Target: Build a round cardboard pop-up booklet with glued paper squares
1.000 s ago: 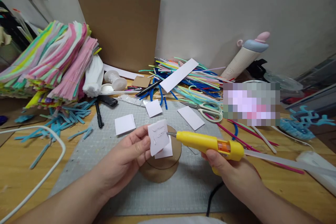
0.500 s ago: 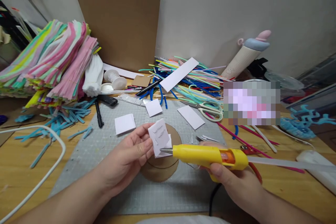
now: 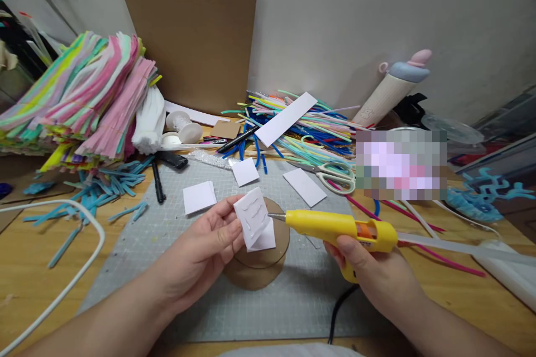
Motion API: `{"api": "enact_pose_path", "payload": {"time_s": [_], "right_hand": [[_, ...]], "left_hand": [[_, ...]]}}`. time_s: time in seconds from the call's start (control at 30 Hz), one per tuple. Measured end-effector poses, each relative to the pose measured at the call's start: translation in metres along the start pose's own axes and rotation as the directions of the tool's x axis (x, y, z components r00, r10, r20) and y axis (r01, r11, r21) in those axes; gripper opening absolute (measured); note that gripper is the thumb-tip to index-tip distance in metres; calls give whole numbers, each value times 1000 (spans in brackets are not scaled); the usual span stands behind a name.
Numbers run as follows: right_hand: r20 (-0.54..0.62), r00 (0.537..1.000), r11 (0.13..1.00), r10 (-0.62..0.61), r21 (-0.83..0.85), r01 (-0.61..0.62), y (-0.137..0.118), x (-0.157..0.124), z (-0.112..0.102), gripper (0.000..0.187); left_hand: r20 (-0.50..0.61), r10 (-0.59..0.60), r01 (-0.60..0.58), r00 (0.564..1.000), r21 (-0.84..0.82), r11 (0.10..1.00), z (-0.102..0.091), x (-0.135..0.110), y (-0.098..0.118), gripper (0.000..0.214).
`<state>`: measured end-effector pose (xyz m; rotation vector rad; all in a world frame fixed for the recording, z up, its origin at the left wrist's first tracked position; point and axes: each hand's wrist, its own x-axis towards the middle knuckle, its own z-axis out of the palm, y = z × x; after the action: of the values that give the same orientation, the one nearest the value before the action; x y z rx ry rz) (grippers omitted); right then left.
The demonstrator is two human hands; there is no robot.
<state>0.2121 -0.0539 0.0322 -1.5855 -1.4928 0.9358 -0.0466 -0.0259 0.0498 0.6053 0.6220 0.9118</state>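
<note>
Paper square [image 3: 252, 216] — light, floppy, glue-wet — pinched at its nine-o'clock edge by left hand [image 3: 201, 251]; right hand [image 3: 368, 268] grips glue gun [image 3: 335, 226] at three o'clock.

Working with the left hand [image 3: 205, 245] and the right hand [image 3: 368, 273] bare, fingers and wrists uncovered. Showing the left forearm [image 3: 125, 312] bare as well, from the wrist all the way back to the near left edge, and the right forearm [image 3: 439, 326] likewise, back to the near right edge. Wearing a pale, whitish-grey garment [image 3: 288, 352], peeking in only as a thin curved strip at the near edge between the two forearms. Showing too little of that cloth for telling what kind it is.
</note>
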Motion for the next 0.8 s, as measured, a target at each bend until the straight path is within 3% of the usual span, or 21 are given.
{"api": "enact_pose_path", "payload": {"time_s": [0.2,0.33,0.47,0.57,0.7,0.8], "right_hand": [[-85,993,996,84,28,-82,-12,-1,10,42],[-136,987,994,91,-45,-98,-29,-4,11,33],[7,996,990,-86,-113,86,-39,-2,4,24],[12,987,984,-157,-81,158,-38,0,1,27],[10,995,991,-103,-85,104,-28,0,2,23],[-80,997,999,8,-40,-11,-23,-2,6,29]], "left_hand": [[21,4,-4,1000,-13,1000,-1,-1,0,39],[17,20,-20,1000,-23,1000,-1,-1,1,37],[-34,33,-34,999,-28,999,-1,0,2,34],[-30,9,-9,1000,-12,1000,-1,1,3,33],[1,-47,47,999,37,998,1,1,3,36],[24,-79,77,997,55,995,1,0,1,39]]}}
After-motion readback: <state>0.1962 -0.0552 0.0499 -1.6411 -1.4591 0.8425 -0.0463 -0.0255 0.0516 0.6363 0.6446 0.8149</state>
